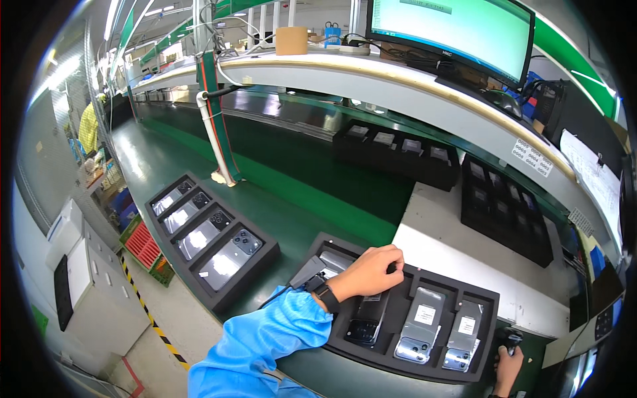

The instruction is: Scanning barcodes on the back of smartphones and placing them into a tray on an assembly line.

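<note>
Over the near black foam tray (pixel 424 278), my left hand (pixel 371 268) is closed with its fingers curled; whether anything is in them is hidden. A dark phone (pixel 367 322) lies in the slot just below this hand. To its right, two silver phones with white labels, one (pixel 419 325) beside the other (pixel 464 335), lie camera end toward me. Another silver phone (pixel 336 261) is partly covered by a grey piece (pixel 307 272) near my dark wristband (pixel 326 296). At the lower right my right hand (pixel 508 369) grips a black handheld device (pixel 511 337), whose kind I cannot make out.
Another foam tray (pixel 232 282) with several film-covered phones sits at left. Two filled black trays, one (pixel 398 159) and another (pixel 504 225), stand farther back. A green-and-white post (pixel 215 126) rises from the bench. Above runs a shelf (pixel 398 79) with a monitor (pixel 458 36).
</note>
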Available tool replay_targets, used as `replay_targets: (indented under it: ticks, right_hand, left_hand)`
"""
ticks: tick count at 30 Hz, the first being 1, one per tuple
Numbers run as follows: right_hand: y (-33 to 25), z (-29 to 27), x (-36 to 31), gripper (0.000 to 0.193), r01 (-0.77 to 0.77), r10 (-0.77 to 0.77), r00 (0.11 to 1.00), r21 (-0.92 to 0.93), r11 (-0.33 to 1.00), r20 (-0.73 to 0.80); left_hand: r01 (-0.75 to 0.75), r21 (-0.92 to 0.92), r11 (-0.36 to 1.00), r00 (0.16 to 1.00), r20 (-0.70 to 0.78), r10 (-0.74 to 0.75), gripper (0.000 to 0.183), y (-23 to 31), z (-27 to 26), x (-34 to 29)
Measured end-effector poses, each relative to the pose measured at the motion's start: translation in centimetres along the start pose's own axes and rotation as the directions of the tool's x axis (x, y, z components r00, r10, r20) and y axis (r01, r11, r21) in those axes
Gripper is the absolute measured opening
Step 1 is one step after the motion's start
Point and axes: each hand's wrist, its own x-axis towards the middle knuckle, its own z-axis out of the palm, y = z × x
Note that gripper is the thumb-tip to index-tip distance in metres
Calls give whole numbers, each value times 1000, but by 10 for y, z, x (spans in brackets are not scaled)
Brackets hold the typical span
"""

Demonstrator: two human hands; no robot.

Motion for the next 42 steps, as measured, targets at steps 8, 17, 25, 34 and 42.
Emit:
replay_targets:
  ticks: [8,17,25,34,42]
  right_hand:
    - [-6,4,-3,13,-44,45,999,21,999,-11]
    - [-10,6,-7,12,-13,14,1000,29,999,-11]
    - [-15,4,-8,13,-43,42,999,26,999,4]
    - [59,-73,53,57,456,-297,735,120,882,-610]
    - [157,-297,204,59,326,135,813,634,701,-567]
  left_hand:
    - [27,24,999,999,40,-28,11,4,-3,0]
    - [15,20,1000,999,29,-16,12,2,-1,1]
    - [46,1,999,998,34,-46,14,2,-2,0]
    - [4,-44,999,1000,-16,-5,17,-5,1,0]
    - [-1,13,1000,1000,-23,1,17,-5,2,-1]
